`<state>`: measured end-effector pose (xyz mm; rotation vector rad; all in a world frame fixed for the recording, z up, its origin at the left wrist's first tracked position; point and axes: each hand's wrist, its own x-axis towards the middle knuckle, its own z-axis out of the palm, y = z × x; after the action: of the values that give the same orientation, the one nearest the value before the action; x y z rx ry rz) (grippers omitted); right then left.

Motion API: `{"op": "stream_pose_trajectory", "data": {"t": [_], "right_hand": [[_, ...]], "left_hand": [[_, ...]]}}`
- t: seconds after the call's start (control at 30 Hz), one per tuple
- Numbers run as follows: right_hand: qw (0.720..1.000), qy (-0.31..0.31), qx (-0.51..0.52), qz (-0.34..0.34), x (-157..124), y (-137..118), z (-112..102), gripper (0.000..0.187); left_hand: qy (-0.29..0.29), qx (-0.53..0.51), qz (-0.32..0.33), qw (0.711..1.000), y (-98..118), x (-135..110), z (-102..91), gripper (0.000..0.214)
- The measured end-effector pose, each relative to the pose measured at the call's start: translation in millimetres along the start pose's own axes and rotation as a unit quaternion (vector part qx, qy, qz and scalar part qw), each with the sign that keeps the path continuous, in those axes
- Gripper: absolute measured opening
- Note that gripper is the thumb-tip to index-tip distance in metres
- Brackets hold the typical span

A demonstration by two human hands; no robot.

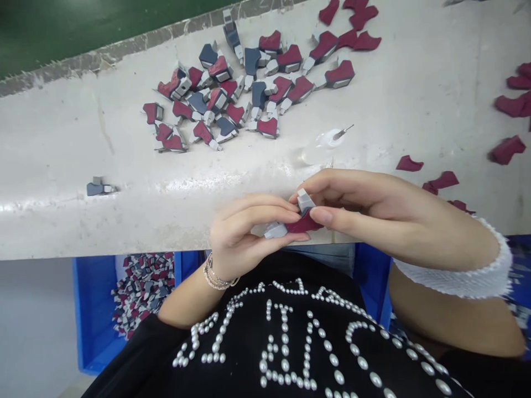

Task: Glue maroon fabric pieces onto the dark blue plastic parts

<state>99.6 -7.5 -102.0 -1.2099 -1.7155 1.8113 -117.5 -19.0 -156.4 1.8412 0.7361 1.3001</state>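
My left hand [244, 232] and my right hand [373, 213] meet at the near edge of the white table [62, 155]. Together they pinch one small piece [296, 220] made of a dark red cover and a grey plastic part. The left fingers close on its grey lower end. The right thumb and fingers close on the red cover and the grey tip above it. A bracelet is on my left wrist and a white cuff [456, 273] on my right.
A heap of assembled red, blue and grey pieces [249, 88] lies at the table's middle back. Loose red covers [512, 105] are scattered at the right. A lone blue-grey piece [99, 188] lies at the left. A small tool [342, 132] rests nearby. A blue bin [95, 309] of parts stands below.
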Motion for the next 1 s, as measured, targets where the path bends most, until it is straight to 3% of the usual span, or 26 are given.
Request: {"op": "stream_pose_trajectory", "data": {"t": [0.1, 0.33, 0.57, 0.73, 1.0], "right_hand": [[1.0, -0.025, 0.008, -0.006, 1, 0, 0, 0.023], [0.998, 0.033, -0.044, -0.018, 3, -2, 6, 0.026], [0.995, 0.051, -0.083, -0.01, 4, 0, 18, 0.025], [0.994, 0.056, -0.092, -0.021, -1, -4, 25, 0.027], [0.99, 0.037, -0.134, -0.03, -10, -15, 21, 0.024]], "left_hand": [[0.0, 0.015, 0.013, 1.0, 1, 1, 0.7, 0.034], [0.012, 0.044, 0.019, 0.999, 0, -1, 3.9, 0.031], [0.029, 0.087, 0.022, 0.996, 0, -8, 3.9, 0.03], [0.048, 0.055, -0.004, 0.997, 2, -11, 2.6, 0.035], [0.017, 0.045, 0.023, 0.999, 13, -8, -3.8, 0.03]]}}
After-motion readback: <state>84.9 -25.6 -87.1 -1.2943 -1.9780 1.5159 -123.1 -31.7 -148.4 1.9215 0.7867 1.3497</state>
